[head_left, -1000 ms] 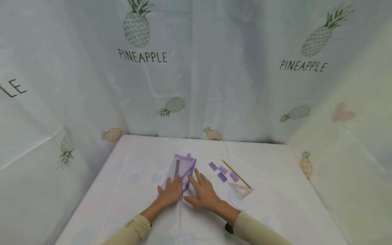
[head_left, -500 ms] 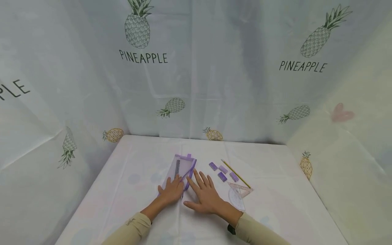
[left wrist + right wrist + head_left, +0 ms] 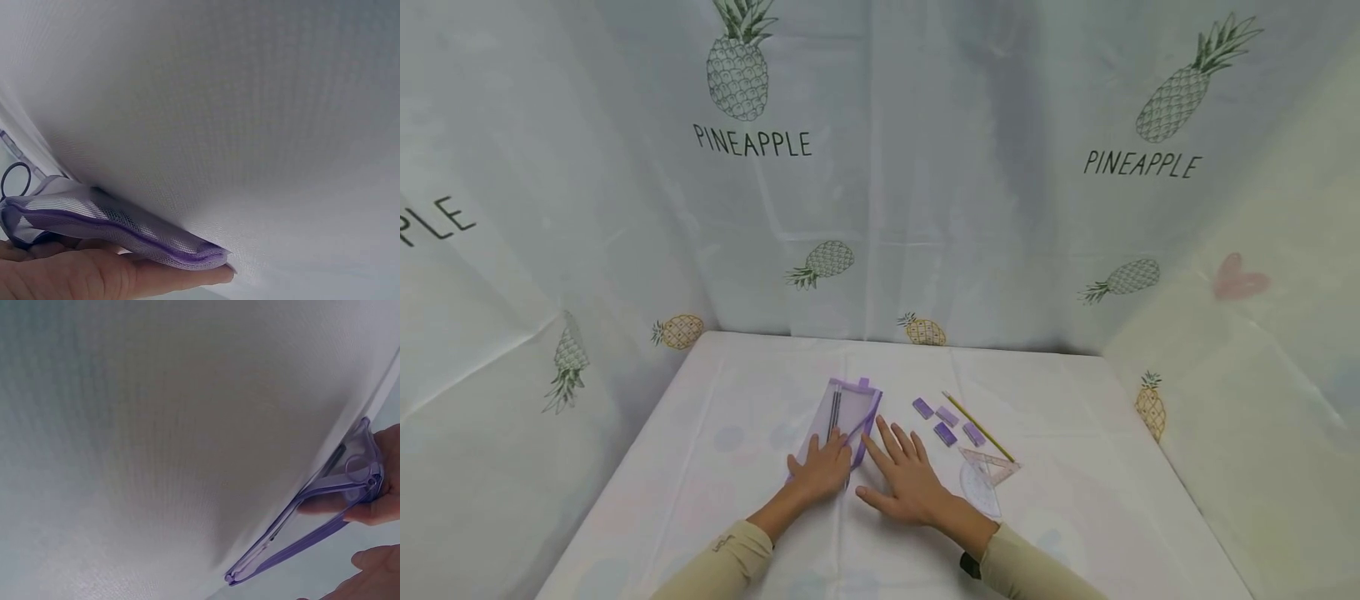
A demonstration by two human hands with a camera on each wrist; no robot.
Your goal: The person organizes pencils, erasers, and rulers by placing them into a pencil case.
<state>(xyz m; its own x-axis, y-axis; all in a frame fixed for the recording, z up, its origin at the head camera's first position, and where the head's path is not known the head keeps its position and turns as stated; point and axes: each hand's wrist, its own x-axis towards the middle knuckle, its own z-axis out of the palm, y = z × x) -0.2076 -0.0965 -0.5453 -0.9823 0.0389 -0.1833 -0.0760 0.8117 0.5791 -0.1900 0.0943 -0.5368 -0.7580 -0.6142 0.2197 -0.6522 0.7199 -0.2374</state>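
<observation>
A purple mesh pencil pouch with a zipper edge lies on the table, several dark slim sticks showing within its outline. My left hand rests on the pouch's near part, its thumb straight along one edge in the left wrist view. In the right wrist view, the zipper side of the pouch gapes, and a left fingertip shows behind the edge; I cannot tell whether it is inside. My right hand, fingers spread, lies beside the pouch's right edge, holding nothing. Whether its fingertips touch the pouch is unclear.
Right of the pouch lie several purple erasers and a yellow pencil. Nearer, a clear triangle ruler overlaps a protractor. Pineapple-printed sheets hang behind and at both sides of the white table.
My right hand has shifted slightly right, away from the pouch, and its fingers have spread. The left hand stays on the pouch, which has hardly moved.
</observation>
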